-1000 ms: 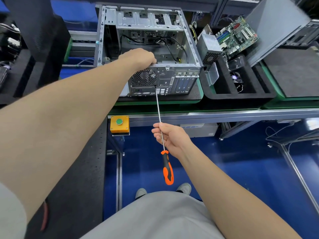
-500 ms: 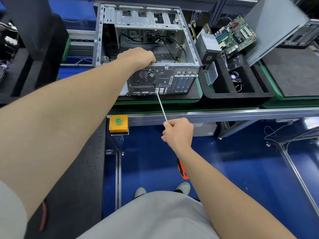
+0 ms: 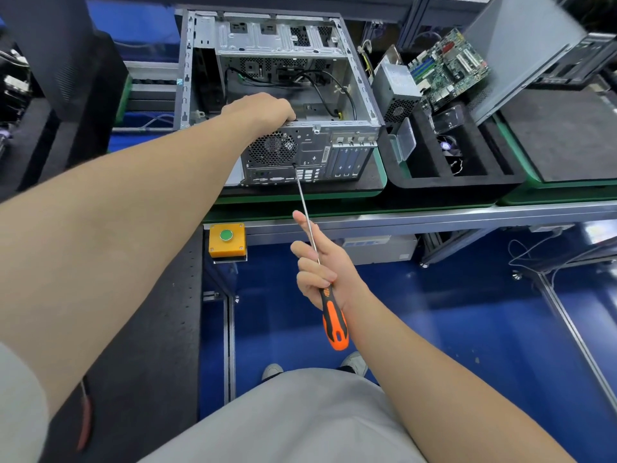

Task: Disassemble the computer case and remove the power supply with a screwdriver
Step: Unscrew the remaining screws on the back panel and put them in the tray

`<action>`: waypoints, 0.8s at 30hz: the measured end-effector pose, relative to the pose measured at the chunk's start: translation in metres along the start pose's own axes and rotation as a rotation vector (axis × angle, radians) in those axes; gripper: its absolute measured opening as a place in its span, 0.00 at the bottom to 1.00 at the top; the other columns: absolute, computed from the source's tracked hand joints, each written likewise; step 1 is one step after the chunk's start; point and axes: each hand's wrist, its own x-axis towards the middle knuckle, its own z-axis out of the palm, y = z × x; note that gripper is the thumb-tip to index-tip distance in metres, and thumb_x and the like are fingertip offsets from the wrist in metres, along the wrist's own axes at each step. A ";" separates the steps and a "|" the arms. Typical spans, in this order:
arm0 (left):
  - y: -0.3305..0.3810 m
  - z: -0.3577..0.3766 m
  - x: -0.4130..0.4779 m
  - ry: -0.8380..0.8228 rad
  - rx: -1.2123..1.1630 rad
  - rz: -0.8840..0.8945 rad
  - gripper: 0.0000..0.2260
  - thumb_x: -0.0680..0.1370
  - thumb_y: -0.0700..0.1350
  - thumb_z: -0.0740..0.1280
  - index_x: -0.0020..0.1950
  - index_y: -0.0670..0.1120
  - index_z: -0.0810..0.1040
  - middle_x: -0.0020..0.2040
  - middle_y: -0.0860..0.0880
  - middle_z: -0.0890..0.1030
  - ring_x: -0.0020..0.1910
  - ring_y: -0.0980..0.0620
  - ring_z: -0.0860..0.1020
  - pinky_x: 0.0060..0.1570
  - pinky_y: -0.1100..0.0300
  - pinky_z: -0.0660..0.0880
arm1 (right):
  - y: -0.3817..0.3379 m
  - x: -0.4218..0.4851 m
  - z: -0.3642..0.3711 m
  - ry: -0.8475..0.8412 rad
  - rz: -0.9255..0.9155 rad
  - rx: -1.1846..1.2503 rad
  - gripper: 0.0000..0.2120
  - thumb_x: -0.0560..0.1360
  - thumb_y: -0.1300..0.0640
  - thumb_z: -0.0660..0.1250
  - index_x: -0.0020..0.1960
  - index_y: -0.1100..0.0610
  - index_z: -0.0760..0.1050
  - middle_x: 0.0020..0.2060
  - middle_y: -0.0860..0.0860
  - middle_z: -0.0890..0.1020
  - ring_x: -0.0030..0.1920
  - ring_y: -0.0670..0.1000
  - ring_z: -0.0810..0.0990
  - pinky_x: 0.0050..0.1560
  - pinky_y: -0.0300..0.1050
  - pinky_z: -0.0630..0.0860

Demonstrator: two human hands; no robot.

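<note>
Computer case (image 3: 314, 152) sits on green-edged bench (image 3: 434, 219) over blue floor (image 3: 434, 312), left hand (image 3: 263, 108) gripping its rim, right hand (image 3: 320, 272) gripping screwdriver (image 3: 334, 324).

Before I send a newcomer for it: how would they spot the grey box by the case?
Find the open computer case. In the black foam tray right of it, beside the green circuit board, stands the grey box, alone bearing a honeycomb vent.

We see a light grey short sleeve (image 3: 15, 406) at the top of the left arm (image 3: 117, 235), which is bare from there to the left hand (image 3: 263, 110). The right arm (image 3: 434, 379) is bare down to the right hand (image 3: 320, 265). Light grey cloth (image 3: 293, 419) covers the torso. Beneath it show two pale shoes (image 3: 355, 362), dark at the openings.
</note>
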 end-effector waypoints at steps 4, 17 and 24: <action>0.000 0.000 0.001 -0.018 0.036 0.030 0.09 0.69 0.57 0.61 0.38 0.53 0.66 0.45 0.51 0.70 0.43 0.48 0.66 0.46 0.48 0.62 | -0.005 0.002 0.005 0.193 -0.107 -0.264 0.16 0.90 0.51 0.56 0.67 0.57 0.77 0.27 0.49 0.67 0.17 0.45 0.61 0.17 0.39 0.61; 0.003 0.000 -0.005 0.009 -0.014 -0.035 0.11 0.65 0.54 0.63 0.34 0.52 0.62 0.36 0.51 0.68 0.37 0.48 0.63 0.42 0.50 0.59 | -0.007 0.008 0.008 0.704 -0.327 -1.171 0.12 0.86 0.56 0.57 0.52 0.58 0.78 0.28 0.52 0.74 0.25 0.51 0.65 0.26 0.41 0.63; 0.003 0.000 -0.005 0.018 -0.029 -0.037 0.09 0.67 0.58 0.64 0.38 0.54 0.68 0.42 0.52 0.72 0.40 0.48 0.67 0.44 0.50 0.63 | 0.002 -0.006 -0.004 0.121 -0.051 -0.236 0.11 0.88 0.50 0.61 0.63 0.53 0.79 0.31 0.49 0.68 0.24 0.46 0.64 0.27 0.39 0.67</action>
